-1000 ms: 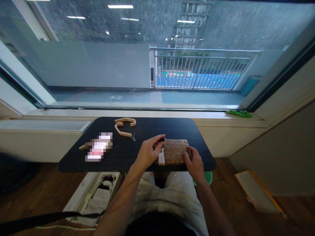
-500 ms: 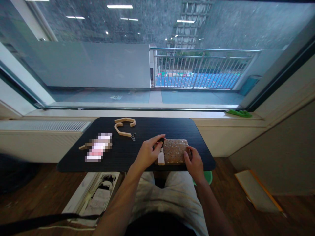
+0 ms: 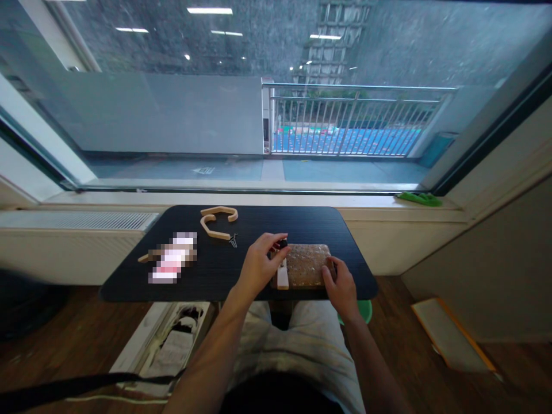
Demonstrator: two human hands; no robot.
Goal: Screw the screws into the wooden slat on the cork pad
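Note:
A brown, speckled rectangular block (image 3: 307,265) lies flat near the front edge of the black table. Along its left end runs a pale strip (image 3: 282,277). My left hand (image 3: 259,261) pinches a small black knob-like piece (image 3: 283,244) between thumb and fingertips, just above the far end of that strip; whether the piece is attached there I cannot tell. At the block's right edge, my right hand (image 3: 341,286) is closed around the side, thumb on top.
Two bent wooden hooks (image 3: 215,234) lie at the back left of the table (image 3: 297,221), beside small dark metal pieces (image 3: 233,240). A blurred-out item (image 3: 173,257) is further left. Ahead stands a window sill with a green object (image 3: 418,199); a green container (image 3: 365,311) is below the table.
My left hand's fingers have shifted and turned slightly around the small black piece, which shows more now. The block and my right hand have stayed in place.

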